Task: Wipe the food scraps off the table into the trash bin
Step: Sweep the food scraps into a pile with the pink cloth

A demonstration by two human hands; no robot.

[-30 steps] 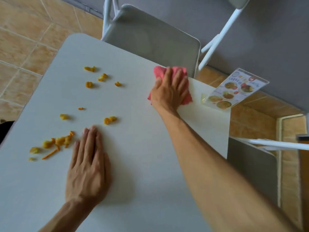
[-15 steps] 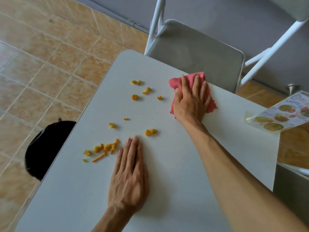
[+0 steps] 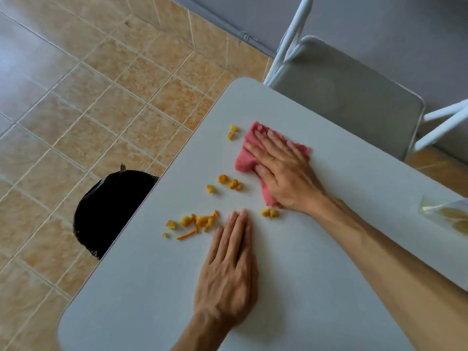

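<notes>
Both hands lay flat on the worktop, the right hand pressing a pink cloth towards orange scraps near the left edge above the black-lined bin, the left hand empty, probably bracing.

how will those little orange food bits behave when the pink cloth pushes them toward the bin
The orange scraps look small and light, so they should slide easily on the smooth white table. The rounder lumps may roll sideways past the soft pink cloth under the right hand. The thin strip probably slides without rolling.
</notes>
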